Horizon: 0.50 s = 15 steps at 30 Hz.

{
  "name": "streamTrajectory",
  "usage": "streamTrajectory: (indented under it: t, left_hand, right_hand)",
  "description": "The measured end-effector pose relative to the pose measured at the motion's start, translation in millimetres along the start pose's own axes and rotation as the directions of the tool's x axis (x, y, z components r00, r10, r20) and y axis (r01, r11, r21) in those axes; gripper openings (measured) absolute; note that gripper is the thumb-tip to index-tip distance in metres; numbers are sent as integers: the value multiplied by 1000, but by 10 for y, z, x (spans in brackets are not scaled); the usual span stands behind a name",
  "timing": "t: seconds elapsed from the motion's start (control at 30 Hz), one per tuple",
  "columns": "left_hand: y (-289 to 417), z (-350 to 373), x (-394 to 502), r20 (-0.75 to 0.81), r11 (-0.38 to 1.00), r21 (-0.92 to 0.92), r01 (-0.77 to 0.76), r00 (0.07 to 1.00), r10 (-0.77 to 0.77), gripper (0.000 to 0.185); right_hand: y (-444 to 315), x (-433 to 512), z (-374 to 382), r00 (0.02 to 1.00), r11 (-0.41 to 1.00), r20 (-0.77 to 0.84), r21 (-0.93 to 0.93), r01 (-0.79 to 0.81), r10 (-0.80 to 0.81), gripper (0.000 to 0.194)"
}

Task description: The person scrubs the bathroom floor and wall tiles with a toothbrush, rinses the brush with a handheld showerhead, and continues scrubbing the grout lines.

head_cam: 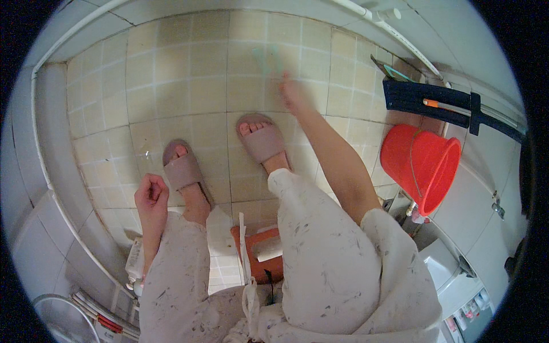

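Note:
My right hand [297, 92] reaches forward, low above the tiled floor [184, 92], and is blurred by motion. Its fingers are closed around a pale green object [268, 60], too smeared to name, whose far end is at or just above the tiles. My left hand [152, 195] is curled into a loose fist beside my left knee, with nothing visible in it. Between the hands, my feet rest on the floor in mauve slide sandals [264, 143]. Light patterned trousers [330, 266] cover my legs.
To the right a red bucket [418, 165] appears beside a dark blue flat mop head [426, 103]. White pipes [386, 28] run along the walls. A white bottle [135, 259] stands at lower left. An orange-red object [263, 270] lies below, between my legs.

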<state>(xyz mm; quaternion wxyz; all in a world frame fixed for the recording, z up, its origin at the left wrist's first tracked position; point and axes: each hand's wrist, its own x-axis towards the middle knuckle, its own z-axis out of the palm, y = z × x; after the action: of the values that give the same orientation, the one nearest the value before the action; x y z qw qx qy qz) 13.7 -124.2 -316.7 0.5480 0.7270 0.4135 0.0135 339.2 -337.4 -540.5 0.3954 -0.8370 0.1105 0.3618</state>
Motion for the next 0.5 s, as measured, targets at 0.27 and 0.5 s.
streamTrajectory:
  t: [0.27,0.5]
  left_hand:
    - [-43,33,-12,-17,999,-53,-2,1000,1,14]
    - [-144,-71,-54,-6,998,-58,18,1000,-19,15]
  right_hand:
    - [-32,-278,-525,990,972,2,189,-142,144,52]
    - [127,-761,-365,986,995,137,-52,-88,95,56]
